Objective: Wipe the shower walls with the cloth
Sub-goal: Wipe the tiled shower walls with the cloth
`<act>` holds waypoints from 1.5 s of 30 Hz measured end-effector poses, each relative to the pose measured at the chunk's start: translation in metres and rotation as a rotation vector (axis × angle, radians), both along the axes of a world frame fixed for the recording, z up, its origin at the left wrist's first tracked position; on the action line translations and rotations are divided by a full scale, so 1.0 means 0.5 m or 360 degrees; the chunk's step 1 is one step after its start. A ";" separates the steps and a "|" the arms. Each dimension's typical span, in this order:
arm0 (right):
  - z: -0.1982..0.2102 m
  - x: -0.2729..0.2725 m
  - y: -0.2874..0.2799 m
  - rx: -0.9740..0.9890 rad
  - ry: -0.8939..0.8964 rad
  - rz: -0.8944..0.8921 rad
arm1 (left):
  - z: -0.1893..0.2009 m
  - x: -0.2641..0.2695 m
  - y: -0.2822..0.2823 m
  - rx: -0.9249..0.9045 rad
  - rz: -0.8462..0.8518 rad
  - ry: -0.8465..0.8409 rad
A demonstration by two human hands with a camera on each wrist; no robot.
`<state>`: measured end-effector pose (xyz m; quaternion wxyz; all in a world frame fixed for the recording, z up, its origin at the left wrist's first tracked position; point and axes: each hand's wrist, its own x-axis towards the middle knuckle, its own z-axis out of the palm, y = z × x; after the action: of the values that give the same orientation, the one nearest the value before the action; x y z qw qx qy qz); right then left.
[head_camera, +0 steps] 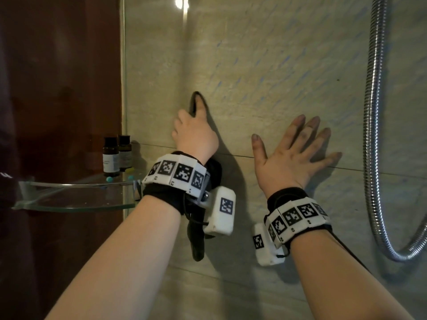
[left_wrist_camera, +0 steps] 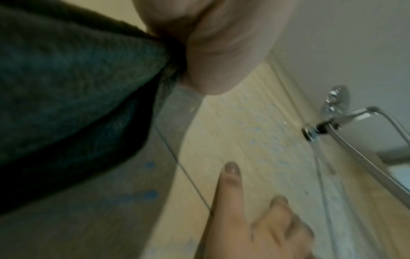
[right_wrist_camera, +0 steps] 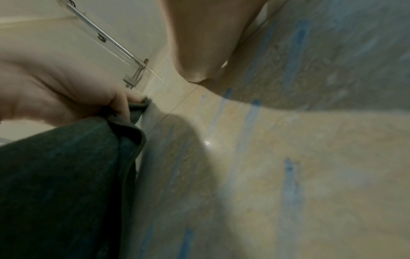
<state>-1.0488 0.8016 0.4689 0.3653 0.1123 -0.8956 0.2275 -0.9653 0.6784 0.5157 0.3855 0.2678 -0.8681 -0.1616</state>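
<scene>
Left hand (head_camera: 196, 135) grips the dark grey terry cloth (head_camera: 197, 241) against the beige tiled shower wall (head_camera: 265, 65); its long axis hangs straight down past the wrist. Right hand (head_camera: 293, 155) lies flat, fingers spread, right of the cloth. Blue streaks sit up-right: open room. Glass corner shelf (head_camera: 76, 199) blocks leftward.

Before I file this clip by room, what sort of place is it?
Most likely a shower stall in a bathroom: a tiled wall streaked with blue drips, a metal shower hose hanging at the right, and a glass corner shelf carrying two small toiletry bottles.
</scene>
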 end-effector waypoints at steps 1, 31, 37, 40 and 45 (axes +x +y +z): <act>0.000 0.000 0.000 -0.0002 0.0001 0.0002 | 0.002 0.002 -0.005 0.0054 0.0028 0.0030; -0.001 0.003 0.000 0.0013 0.0045 -0.0018 | 0.005 -0.018 0.048 -0.0451 -0.0021 -0.0172; 0.000 0.004 0.003 0.0023 0.0035 -0.0009 | 0.037 -0.006 0.013 -0.0238 0.0034 -0.0075; 0.001 0.002 0.003 0.0015 0.0032 0.0000 | 0.021 -0.016 0.033 -0.0150 0.0043 -0.0072; 0.001 0.003 0.005 0.0028 0.0016 -0.0002 | 0.039 -0.016 0.015 -0.0133 0.0022 -0.0023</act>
<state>-1.0471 0.8040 0.4695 0.3689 0.1161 -0.8958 0.2189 -0.9732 0.6860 0.5351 0.3911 0.2587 -0.8750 -0.1205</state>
